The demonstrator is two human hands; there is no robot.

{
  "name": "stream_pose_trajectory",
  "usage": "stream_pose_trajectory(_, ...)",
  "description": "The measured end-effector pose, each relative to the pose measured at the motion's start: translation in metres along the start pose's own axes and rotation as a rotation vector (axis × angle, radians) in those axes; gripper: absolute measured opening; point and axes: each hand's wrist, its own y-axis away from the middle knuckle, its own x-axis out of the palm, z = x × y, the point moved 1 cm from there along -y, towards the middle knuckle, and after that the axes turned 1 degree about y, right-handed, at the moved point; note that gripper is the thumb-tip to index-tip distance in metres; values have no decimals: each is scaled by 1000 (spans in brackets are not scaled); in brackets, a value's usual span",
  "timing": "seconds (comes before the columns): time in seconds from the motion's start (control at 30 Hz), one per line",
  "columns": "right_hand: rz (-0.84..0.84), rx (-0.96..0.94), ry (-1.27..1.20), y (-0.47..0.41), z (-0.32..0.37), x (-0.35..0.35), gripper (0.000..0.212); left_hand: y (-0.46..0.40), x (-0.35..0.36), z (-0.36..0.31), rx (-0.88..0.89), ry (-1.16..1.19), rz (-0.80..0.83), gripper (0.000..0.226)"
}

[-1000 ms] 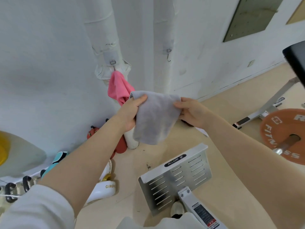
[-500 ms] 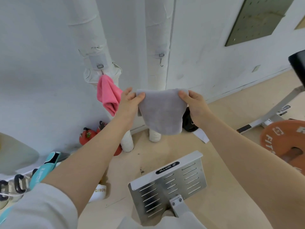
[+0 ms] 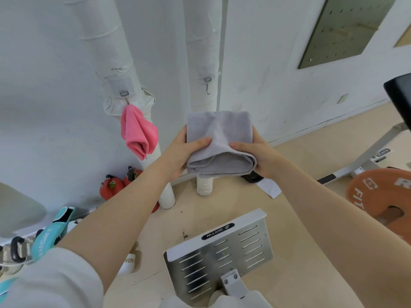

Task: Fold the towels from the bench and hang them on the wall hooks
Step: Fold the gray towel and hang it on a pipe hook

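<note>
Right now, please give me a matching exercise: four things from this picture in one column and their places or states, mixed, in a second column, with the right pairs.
1. grey towel
2. pink towel
3. right hook
4. orange weight plate

A. hanging on the left hook
B. empty
C. lying on the floor at the right
D. folded, held in both hands

Pairs: 1-D, 2-A, 3-B, 4-C

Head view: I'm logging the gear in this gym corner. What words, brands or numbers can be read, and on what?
"FIT", cut off: orange weight plate, lower rim.
"R", cut off: same plate, upper edge.
Upside-down logo, about "BRTW", uncertain: black badge on the slotted steel footplate.
"NGPA", partial: white object behind the left forearm.
Teal strap lettering: too blurred.
</note>
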Motion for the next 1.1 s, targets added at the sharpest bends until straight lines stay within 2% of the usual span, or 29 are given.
stream_pose_trajectory(0.13,147,97,-49,8,-3,-20,77,0,0,1,-25,35,29,55)
stream_pose_trajectory(0.2,155,179,-5,10,-8,-30,80,2,2,5,-6,1,43,57)
stream_pose_trajectory(0.23,80,215,85,9,-13,-34,77,4,3,8,5,-58,37,59)
stream_pose_trajectory(0.3,-272,219,375,4,-18,-39,61,5,2,13,23,-255,23,66)
stream_pose_trajectory(0.33,-427,154,488,3,-18,-36,53,5,3,15,19,-361,38,70)
stream_pose_trajectory(0.37,-461,48,551,0,-15,-29,47,6,3,16,10,-452,66,72)
stream_pose_trajectory(0.47,-179,-159,724,-7,1,7,39,9,13,16,15,-596,162,67)
stream_pose_trajectory(0.53,-97,-203,844,-9,6,21,36,12,19,14,33,-618,202,64)
stream_pose_trajectory(0.63,-179,-250,968,-9,0,7,29,11,16,12,62,-537,172,75)
stream_pose_trajectory(0.73,-265,-181,1022,-2,-17,-14,33,13,17,12,57,-499,141,79)
stream_pose_trajectory(0.83,-399,-80,1220,-2,-38,-28,36,16,23,21,30,-425,86,79)
stream_pose_trajectory(0.87,-463,-8,1179,-3,-43,-32,37,15,22,24,28,-391,26,79)
stream_pose_trajectory(0.9,-509,109,1007,-6,-45,-36,39,13,19,25,24,-367,-35,80)
stream_pose_trajectory(0.97,-476,368,374,-13,-42,-35,48,10,12,26,4,-360,-100,83)
stream_pose_trajectory(1.0,-420,427,137,-18,-41,-35,50,10,11,26,-5,-372,-103,84)
stream_pose_trajectory(1.1,-316,387,-50,-29,-34,-34,42,9,12,24,-5,-401,-61,82)
